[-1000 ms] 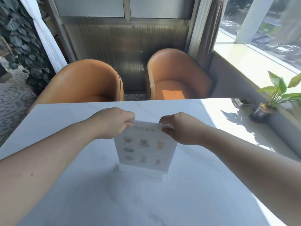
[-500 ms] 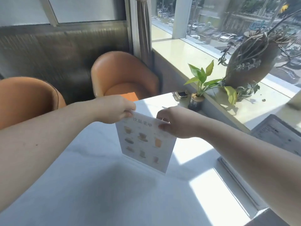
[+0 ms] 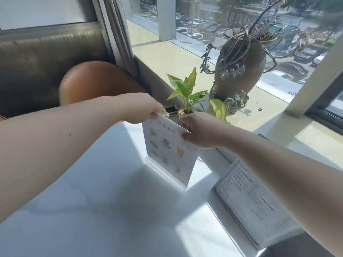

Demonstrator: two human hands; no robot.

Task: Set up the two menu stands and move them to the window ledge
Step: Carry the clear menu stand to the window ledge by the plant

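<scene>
Leftmost, an orange chair [image 3: 96, 80] stands behind the white desk [image 3: 92, 201]. Next, the left hand [image 3: 141, 108] pinches the upper left corner of the menu stand [image 3: 169, 152], fingers closed on the card's edge. That stand hangs tilted below and between both hands, its clear base just above or barely touching the desk; which, I cannot tell. Rightward, the right hand [image 3: 200, 131] pinches the upper right corner. Behind the hands sit a small green plant [image 3: 187, 91] and a large vase [image 3: 239, 71] on the window ledge [image 3: 167, 58]. Farther right, a second menu stand [image 3: 248, 197] lies near the desk's window edge, under the right forearm.
</scene>
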